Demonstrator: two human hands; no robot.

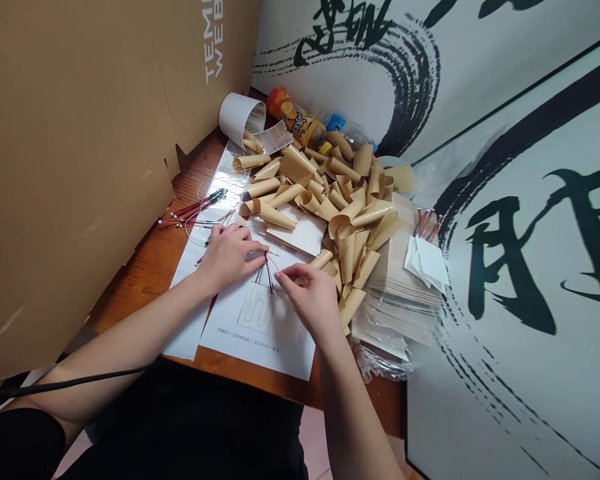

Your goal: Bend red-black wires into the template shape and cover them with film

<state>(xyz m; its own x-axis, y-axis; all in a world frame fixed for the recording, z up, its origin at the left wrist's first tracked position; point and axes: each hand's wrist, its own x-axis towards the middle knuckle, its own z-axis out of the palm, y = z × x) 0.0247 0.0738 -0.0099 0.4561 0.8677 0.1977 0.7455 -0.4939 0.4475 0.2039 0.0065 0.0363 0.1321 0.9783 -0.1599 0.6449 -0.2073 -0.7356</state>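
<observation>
My left hand is closed, thumb and forefinger pinching a small bunch of thin wires over a printed sheet. Dark and reddish strands hang down from that pinch. My right hand is closed just to the right, its thumb and forefinger pinched at a fine pale wire that loops from the bunch. Beneath both hands lies a white paper sheet with a line drawing and the print "DRS-206DC-E001-01". Left of my left hand rests a pile of red and black connector wires.
Curled brown paper pieces heap up behind my hands. A label roll, an orange bottle and a clear bottle lie at the back. Stacked flat sheets stand right, white cards on top. Tall cardboard walls the left.
</observation>
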